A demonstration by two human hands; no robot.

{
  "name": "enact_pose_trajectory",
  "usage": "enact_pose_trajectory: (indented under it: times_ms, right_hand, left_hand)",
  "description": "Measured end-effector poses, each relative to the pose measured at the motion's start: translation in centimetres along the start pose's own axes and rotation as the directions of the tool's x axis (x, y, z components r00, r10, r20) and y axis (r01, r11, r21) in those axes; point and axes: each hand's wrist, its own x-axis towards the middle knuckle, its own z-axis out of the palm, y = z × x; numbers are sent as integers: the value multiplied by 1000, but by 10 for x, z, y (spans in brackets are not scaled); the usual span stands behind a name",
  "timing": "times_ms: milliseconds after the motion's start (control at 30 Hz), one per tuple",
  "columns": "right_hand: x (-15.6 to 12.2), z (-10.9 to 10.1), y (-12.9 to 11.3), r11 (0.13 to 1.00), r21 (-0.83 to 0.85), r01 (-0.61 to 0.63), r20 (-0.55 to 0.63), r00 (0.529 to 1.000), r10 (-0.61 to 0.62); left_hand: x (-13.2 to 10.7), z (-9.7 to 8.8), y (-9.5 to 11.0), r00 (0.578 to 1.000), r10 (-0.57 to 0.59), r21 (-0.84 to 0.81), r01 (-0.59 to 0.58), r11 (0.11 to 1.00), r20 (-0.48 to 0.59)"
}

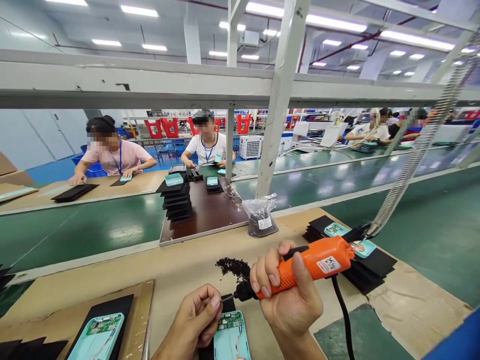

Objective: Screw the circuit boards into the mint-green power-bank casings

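While right hand [288,292] grips orange screwdriver [315,260], left hand [197,317] pinched at its bit [228,298], turquoise case [227,341] below

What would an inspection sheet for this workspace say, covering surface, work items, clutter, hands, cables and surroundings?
Surface: brown sheet, green showing at lower right.
Work items: orange power driver with a bit; open turquoise case holding a green circuit board.
Clutter: loose small black pieces, clear bag of dark contents, black sheets stacked at right.
Hands: left hand pinched at the bit's tip, anything held hidden; right hand wrapped around the driver.
Cables: black cord below the driver; metal coil rising at its rear.
Surroundings: person in pink, person in white, across the line.
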Motion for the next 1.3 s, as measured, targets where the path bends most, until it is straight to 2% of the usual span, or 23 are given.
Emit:
enact_pose_trajectory:
  times_ms: [167, 367, 467, 533, 600, 633, 700, 800, 867, 967, 1067, 1300]
  right_hand:
    - [-2, 4, -5, 999, -15, -41, 13, 999, 41]
    - [-1, 1, -1, 1000, 2, -25, 38, 999, 25]
    - [1, 4, -4, 998, -27, -57, 91, 994, 60]
    - [2, 13, -9, 991, -79, -111, 167, 978, 123]
    - [5, 26, -12, 977, -139, -160, 257, 947, 192]
    - [6, 33, -12, 969, -164, -185, 295, 928, 227]
    - [8, 48, -8, 942, -215, -256, 337, 886, 318]
    - [5, 62, 4, 892, -286, -350, 373, 817, 440]
    - [-1, 62, 13, 862, -344, -373, 376, 786, 491]
    - [-10, 53, 26, 829, -423, -366, 346, 781, 521]
    - [-13, 43, 34, 823, -434, -367, 329, 786, 524]
    - [-11, 37, 45, 815, -445, -371, 293, 800, 524]
  left_hand:
    - [-2, 0, 4, 1000, 0, -15, 1, 1000, 11]
    - [-4, 7, 7, 999, -28, -29, 29, 999, 16]
    - [-7, 10, 16, 1000, -29, 65, 29, 997, -1]
    - [-10, 6, 25, 999, 36, 224, -28, 974, -33]
    - [-12, -4, 34, 985, 143, 450, -86, 889, -93]
    - [-13, -10, 37, 977, 179, 572, -79, 816, -119]
    - [-13, -21, 39, 980, 186, 733, -71, 677, -77]
    - [-15, -27, 32, 991, 134, 816, -88, 571, 13]
    - [-17, -22, 23, 988, 153, 855, -86, 512, 8]
    - [-16, -10, 11, 973, 230, 908, -81, 410, -17]
    - [-14, 0, 5, 963, 268, 939, -56, 340, -40]
    - [-13, 5, 3, 956, 274, 947, 8, 320, -101]
